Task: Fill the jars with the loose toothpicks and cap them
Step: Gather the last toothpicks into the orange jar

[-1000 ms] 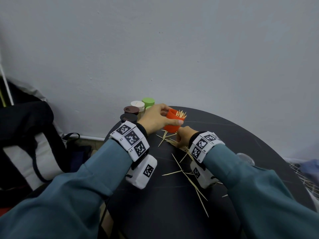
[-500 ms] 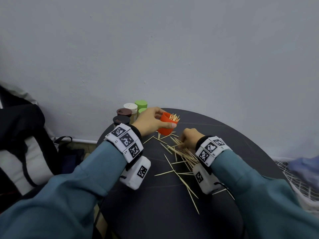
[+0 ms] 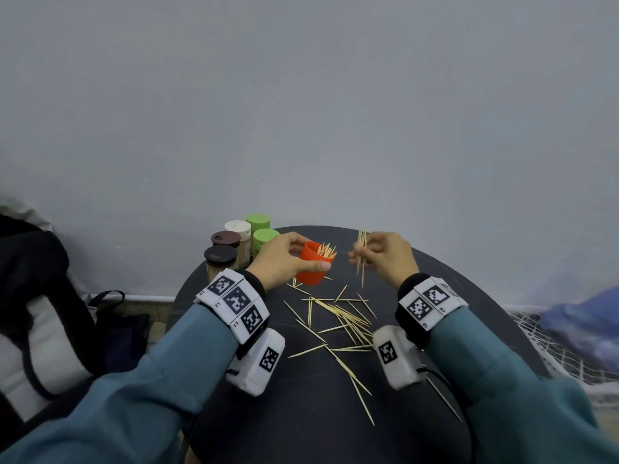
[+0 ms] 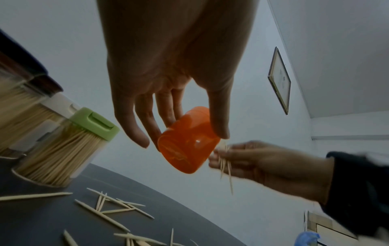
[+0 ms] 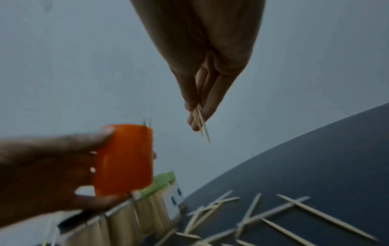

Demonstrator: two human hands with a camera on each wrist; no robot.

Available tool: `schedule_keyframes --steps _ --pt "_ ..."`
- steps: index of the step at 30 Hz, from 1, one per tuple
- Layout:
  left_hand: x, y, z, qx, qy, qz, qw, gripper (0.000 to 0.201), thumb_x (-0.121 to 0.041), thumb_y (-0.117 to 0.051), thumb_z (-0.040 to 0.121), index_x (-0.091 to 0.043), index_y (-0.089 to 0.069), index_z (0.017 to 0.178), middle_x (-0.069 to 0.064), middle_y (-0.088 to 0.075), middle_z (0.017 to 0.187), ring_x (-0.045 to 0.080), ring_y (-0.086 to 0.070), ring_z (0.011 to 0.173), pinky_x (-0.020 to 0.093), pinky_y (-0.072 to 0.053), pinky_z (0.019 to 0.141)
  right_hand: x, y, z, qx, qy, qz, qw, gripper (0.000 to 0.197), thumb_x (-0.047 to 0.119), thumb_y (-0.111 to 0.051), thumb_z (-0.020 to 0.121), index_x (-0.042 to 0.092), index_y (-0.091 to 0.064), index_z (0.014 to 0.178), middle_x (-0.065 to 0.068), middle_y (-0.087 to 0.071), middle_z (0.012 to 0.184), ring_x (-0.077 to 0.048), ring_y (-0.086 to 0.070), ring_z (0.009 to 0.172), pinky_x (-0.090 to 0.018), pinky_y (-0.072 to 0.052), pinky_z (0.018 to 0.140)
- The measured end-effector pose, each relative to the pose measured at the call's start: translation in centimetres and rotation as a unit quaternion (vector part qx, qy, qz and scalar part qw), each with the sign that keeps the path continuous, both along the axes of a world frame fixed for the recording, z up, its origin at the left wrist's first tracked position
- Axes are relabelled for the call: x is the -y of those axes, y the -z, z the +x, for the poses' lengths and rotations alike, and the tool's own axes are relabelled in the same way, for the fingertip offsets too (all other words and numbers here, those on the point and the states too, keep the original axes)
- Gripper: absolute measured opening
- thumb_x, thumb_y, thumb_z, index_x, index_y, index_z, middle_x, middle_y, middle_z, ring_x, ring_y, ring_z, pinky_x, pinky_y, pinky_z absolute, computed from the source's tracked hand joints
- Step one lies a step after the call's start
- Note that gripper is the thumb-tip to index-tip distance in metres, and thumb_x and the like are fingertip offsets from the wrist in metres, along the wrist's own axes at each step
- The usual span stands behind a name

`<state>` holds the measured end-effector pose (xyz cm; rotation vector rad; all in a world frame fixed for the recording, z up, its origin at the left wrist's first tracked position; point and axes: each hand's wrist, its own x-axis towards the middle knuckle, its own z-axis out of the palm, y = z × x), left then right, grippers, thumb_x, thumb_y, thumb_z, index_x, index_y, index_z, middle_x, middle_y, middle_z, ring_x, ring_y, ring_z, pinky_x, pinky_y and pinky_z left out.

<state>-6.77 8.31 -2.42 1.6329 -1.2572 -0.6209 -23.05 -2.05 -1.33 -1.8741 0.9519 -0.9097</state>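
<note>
My left hand (image 3: 284,259) grips an open orange jar (image 3: 313,264) above the round black table (image 3: 469,296), tilted with toothpick tips poking from its mouth. The left wrist view shows the orange jar (image 4: 187,143) held between thumb and fingers. My right hand (image 3: 382,256) pinches a small bundle of toothpicks (image 3: 361,252), raised just right of the jar; the bundle (image 5: 201,121) hangs from the fingertips in the right wrist view, beside the jar (image 5: 124,159). Many loose toothpicks (image 3: 341,319) lie scattered on the table between my wrists.
Several capped jars full of toothpicks stand at the table's back left: two green-capped (image 3: 264,234), one white-capped (image 3: 238,229), two dark-capped (image 3: 221,257). A black and white bag (image 3: 37,296) sits left of the table. A white net (image 3: 542,343) lies at right.
My right hand has lifted from the scattered pile with a pinch of toothpicks, rising to the level of the jar's mouth. The left hand has kept holding the orange jar.
</note>
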Motion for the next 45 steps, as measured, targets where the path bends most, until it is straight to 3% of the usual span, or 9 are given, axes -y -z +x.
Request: schedule_keyframes --steps 7,14,17,20,27,30,33,38,45 --pt "0.2 0.2 -0.6 -0.005 0.012 0.007 1.000 0.059 -0.026 -0.080 0.072 -0.011 -0.055 0.123 0.004 -0.059 0.121 0.017 -0.054 0.115 0.027 -0.045 0.088 -2.3 -3.9 1.2 0.168 0.004 -0.065 0.984 0.014 0.012 -0.054 0.093 -0.001 -0.057 0.097 -0.004 -0.069 0.078 -0.003 -0.069 0.064 -0.018 -0.057 0.066" --pt "0.1 0.2 -0.4 -0.030 0.003 -0.005 1.000 0.058 -0.025 -0.082 0.070 -0.010 -0.056 0.119 0.006 -0.062 0.118 0.019 -0.057 0.112 0.038 -0.048 0.096 -3.8 -2.6 3.1 0.072 -0.021 -0.121 0.990 0.010 0.022 -0.054 0.093 0.012 -0.056 0.090 0.002 -0.071 0.090 -0.002 -0.065 0.078 -0.001 -0.044 0.066" --pt "0.0 0.2 -0.3 -0.038 0.006 -0.009 0.999 0.055 -0.024 -0.082 0.069 -0.010 -0.057 0.116 0.008 -0.064 0.114 0.022 -0.059 0.111 0.043 -0.050 0.094 -4.0 -1.3 3.5 0.034 -0.053 -0.102 0.993 0.011 0.023 -0.055 0.092 0.012 -0.057 0.096 -0.005 -0.072 0.098 -0.007 -0.066 0.083 -0.020 -0.053 0.081" --pt "0.0 0.2 -0.2 -0.036 0.007 -0.011 0.999 0.055 -0.023 -0.082 0.070 -0.009 -0.057 0.117 0.009 -0.064 0.116 0.021 -0.059 0.110 0.043 -0.050 0.094 -3.8 -0.7 3.5 0.006 -0.065 -0.088 0.994 0.011 0.027 -0.056 0.091 0.017 -0.057 0.097 -0.004 -0.070 0.105 -0.013 -0.064 0.097 -0.037 -0.046 0.097" --pt "-0.6 -0.3 0.1 -0.038 -0.001 -0.008 0.999 0.058 -0.025 -0.081 0.071 -0.011 -0.055 0.122 0.006 -0.060 0.120 0.019 -0.056 0.114 0.035 -0.049 0.093 -2.3 -1.1 3.6 0.039 -0.053 -0.050 0.997 0.022 0.028 -0.048 0.096 0.011 -0.054 0.109 -0.004 -0.061 0.121 -0.012 -0.054 0.112 -0.024 -0.039 0.096" --pt "-1.0 -0.8 0.6 -0.048 -0.014 -0.014 0.999 0.058 -0.024 -0.080 0.073 -0.011 -0.054 0.124 0.004 -0.058 0.120 0.018 -0.054 0.112 0.033 -0.048 0.091 -1.2 -0.8 4.1 0.036 -0.035 -0.019 0.999 0.021 0.029 -0.038 0.099 0.016 -0.053 0.104 -0.006 -0.060 0.122 -0.018 -0.052 0.118 -0.032 -0.036 0.104" --pt "-1.3 -1.1 1.5 -0.069 -0.032 -0.025 0.997 0.059 -0.022 -0.080 0.072 -0.009 -0.054 0.123 0.004 -0.057 0.118 0.018 -0.054 0.111 0.040 -0.048 0.097 0.0 -0.2 4.6 -0.084 -0.026 -0.032 0.996 0.026 0.026 -0.041 0.098 0.011 -0.053 0.116 -0.008 -0.057 0.126 -0.022 -0.050 0.121 -0.033 -0.036 0.105" --pt "-1.1 -1.4 3.1 -0.061 -0.043 -0.030 0.997 0.061 -0.023 -0.080 0.071 -0.009 -0.053 0.124 0.008 -0.058 0.124 0.021 -0.055 0.117 0.042 -0.046 0.101 0.5 1.2 6.4 -0.482 -0.129 -0.066 0.864 0.067 0.037 -0.057 0.090 0.009 -0.028 0.143 -0.011 -0.034 0.148 -0.024 -0.035 0.135 -0.033 -0.030 0.108" --pt "-0.7 -2.2 4.2 -0.033 -0.058 -0.038 0.997 0.059 -0.025 -0.079 0.073 -0.010 -0.054 0.124 0.001 -0.058 0.114 0.014 -0.055 0.107 0.017 -0.044 0.075 1.6 3.0 9.9 -0.613 -0.120 -0.116 0.772 0.091 0.065 -0.061 0.074 0.009 -0.032 0.141 -0.013 -0.036 0.144 -0.030 -0.040 0.130 -0.044 -0.038 0.105"
